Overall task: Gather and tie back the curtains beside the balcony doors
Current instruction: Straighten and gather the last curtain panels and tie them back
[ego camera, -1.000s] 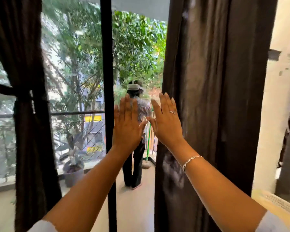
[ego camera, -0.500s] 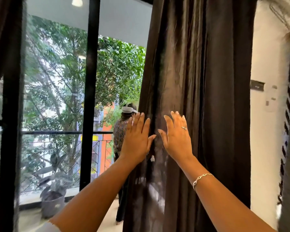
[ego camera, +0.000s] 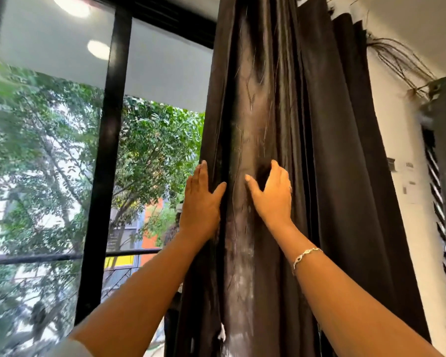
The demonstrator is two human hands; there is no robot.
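- The curtain (ego camera: 332, 163) hangs in deep dark folds to the right of the glass, beside the black door frame (ego camera: 106, 150). It is bunched but not tied, and no tie-back shows in this view.
- The left hand (ego camera: 200, 204) lies flat, fingers straight up along the curtain's outer edge and thumb spread across its front. This grip is released, a press and not a hold. If the hand pushes sideways like this, the smooth cloth may slide out from under the palm and fan open again.
- The right hand (ego camera: 273, 197) appears to curl its fingers into one pleat, with the thumb against the front, so its grip seems to grasp a single fold. Pulling on that fold alone would probably leave the pleats behind it hanging loose, and the bundle would come out lopsided.
- Both hands sit high on the cloth. A hard tug from there could strain the fixings at the top, which are hidden.
- The cloth's face already shows pulled threads. The bracelet (ego camera: 305, 256) on the right wrist lies close to the cloth and could catch more as the arm sweeps round.
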